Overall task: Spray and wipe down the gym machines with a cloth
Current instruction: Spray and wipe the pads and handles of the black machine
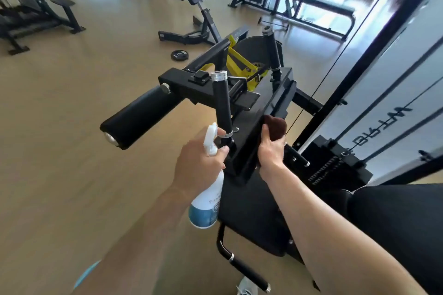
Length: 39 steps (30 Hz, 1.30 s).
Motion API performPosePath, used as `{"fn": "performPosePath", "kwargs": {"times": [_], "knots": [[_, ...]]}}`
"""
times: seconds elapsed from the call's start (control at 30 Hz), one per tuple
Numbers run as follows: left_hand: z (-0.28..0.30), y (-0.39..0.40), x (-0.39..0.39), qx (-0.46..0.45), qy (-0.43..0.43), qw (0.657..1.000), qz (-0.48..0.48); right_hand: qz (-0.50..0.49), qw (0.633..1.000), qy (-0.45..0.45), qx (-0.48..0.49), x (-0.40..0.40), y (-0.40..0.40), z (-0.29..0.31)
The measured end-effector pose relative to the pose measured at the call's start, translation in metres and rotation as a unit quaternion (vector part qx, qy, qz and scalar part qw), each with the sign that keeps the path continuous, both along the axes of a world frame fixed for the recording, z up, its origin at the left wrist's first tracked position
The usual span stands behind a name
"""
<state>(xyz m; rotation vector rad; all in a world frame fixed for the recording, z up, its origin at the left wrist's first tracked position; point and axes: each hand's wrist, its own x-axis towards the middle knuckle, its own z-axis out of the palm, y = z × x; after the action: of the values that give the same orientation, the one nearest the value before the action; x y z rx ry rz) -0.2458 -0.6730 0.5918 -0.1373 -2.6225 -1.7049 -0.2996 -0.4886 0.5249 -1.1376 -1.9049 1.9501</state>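
Black steel gym machine [242, 93] with yellow inner parts, standing on a tan wooden floor [72, 127]. Left hand [200, 165] curled round the neck of a white plastic spray bottle with a blue label [207, 201], just left of the machine's black padded seat [251, 211]; white trigger head poking up above the fingers, beside the lower end of the machine's upright black handle post with a silver cap [223, 105]; bottle body hanging down below the hand. Right hand [272, 148] clamped on a dark brown cloth [275, 127], fingers folded over it, cloth pressed against the near end of the machine's long black padded block [268, 108]. Hands apart, the block's lower end and the post's base between them; cloth just right of the post, bottle just left of it. Fat black foam roller with a silver end cap [139, 117] jutting out leftward from the machine's frame. White panel with black lettering and cables [395, 115] right of the machine, black weight stack [335, 165] at its foot. Small black weight plate [179, 54] lying on the floor beyond the machine, with other black machines and a bench farther off.
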Motion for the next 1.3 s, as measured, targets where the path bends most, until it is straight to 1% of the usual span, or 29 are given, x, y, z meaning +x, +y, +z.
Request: {"fn": "performPosePath", "kwargs": {"times": [0.1,0.2,0.27,0.37,0.43,0.57,0.7,0.83,0.9,0.97,1.03,1.17,1.23,1.3], "knots": [[0.005,0.006,0.004,-0.020,0.010,0.999,-0.049,0.006,0.998,0.006,0.067,0.045,-0.034,-0.004],[0.013,0.011,-0.003,-0.038,0.020,0.995,-0.085,0.019,0.997,0.037,0.059,0.087,-0.064,-0.007],[0.019,0.019,-0.008,-0.033,0.015,0.994,-0.100,0.019,0.998,0.031,0.046,0.085,-0.065,-0.010],[0.027,0.034,-0.014,-0.031,0.018,0.994,-0.102,0.005,0.999,-0.003,0.047,0.057,-0.049,-0.012],[0.031,0.043,-0.018,-0.012,0.005,0.995,-0.100,-0.006,0.998,-0.029,0.055,0.035,-0.036,-0.010],[0.047,0.069,-0.034,0.026,-0.023,0.994,-0.106,-0.023,0.998,-0.035,0.046,-0.012,0.002,0.002],[0.057,0.101,-0.063,0.040,-0.063,0.991,-0.113,0.001,0.998,-0.048,0.048,-0.048,0.039,0.003],[0.055,0.148,-0.091,0.031,-0.068,0.994,-0.078,0.025,0.998,-0.046,0.038,-0.088,0.078,0.004],[0.050,0.168,-0.099,0.022,-0.061,0.995,-0.069,0.023,0.999,-0.030,0.028,-0.109,0.095,0.005],[0.044,0.187,-0.106,0.009,-0.056,0.997,-0.060,0.021,0.999,-0.035,0.024,-0.132,0.115,0.007],[0.040,0.199,-0.113,0.012,-0.058,0.997,-0.053,0.018,0.999,-0.041,0.019,-0.154,0.130,0.011],[0.038,0.213,-0.128,0.009,-0.060,0.998,-0.020,0.016,0.999,-0.040,-0.024,-0.196,0.165,0.014],[0.038,0.214,-0.133,0.007,-0.061,0.998,-0.003,0.042,0.997,-0.047,-0.037,-0.212,0.184,0.013],[0.041,0.215,-0.139,0.000,-0.062,0.998,0.013,0.088,0.992,-0.062,-0.061,-0.223,0.202,0.014]]}}
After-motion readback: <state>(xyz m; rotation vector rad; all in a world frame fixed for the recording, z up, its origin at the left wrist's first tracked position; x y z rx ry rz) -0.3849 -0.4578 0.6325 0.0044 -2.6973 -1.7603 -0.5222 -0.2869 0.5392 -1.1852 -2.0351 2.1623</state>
